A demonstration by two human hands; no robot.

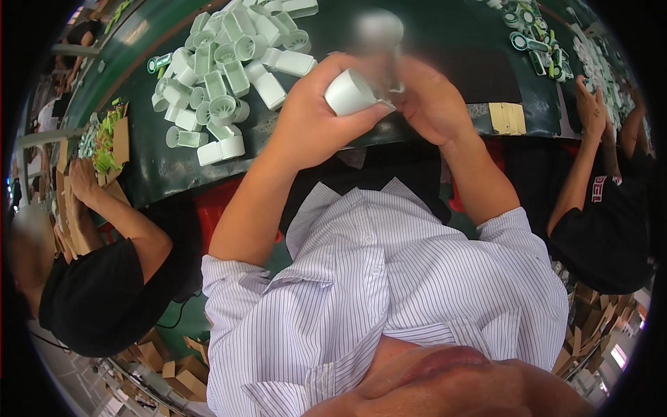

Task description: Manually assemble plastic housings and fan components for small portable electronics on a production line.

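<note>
My left hand (313, 111) grips a pale green plastic cylinder part (351, 92), open end toward me, held above the near edge of the dark green table (445, 48). My right hand (431, 101) is closed around a small part against the cylinder's far end; that part is blurred and mostly hidden by the fingers. A pile of several similar pale green cylinder parts (222, 76) lies on the table to the left of my hands.
A person in black at the left (104, 278) handles cardboard and green pieces (108, 142). Another person in black at the right (604, 215) reaches a hand (590, 104) toward green-and-white parts (538, 42). Tan tape patches (507, 118) sit on the table edge. Cardboard boxes lie on the floor.
</note>
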